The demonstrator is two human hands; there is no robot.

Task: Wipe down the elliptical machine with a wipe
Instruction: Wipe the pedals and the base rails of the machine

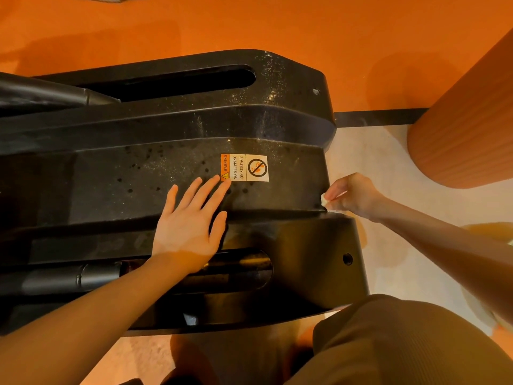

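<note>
Two hands show in the head view: the left hand (pixel 191 218) lies flat, fingers straight and spread, on the black elliptical machine (pixel 172 162) just below its warning label (pixel 244 168). At the machine's right end the right hand (pixel 352 194) pinches a small white wipe (pixel 324 199), mostly hidden in the fingers, against the edge. Both machine and ribbed orange column (pixel 466 129) are cut off by the frame.

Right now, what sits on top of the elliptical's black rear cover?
On the cover: the flat left hand, a warning sticker, and dust. Whatever is under the palm is hidden.
</note>
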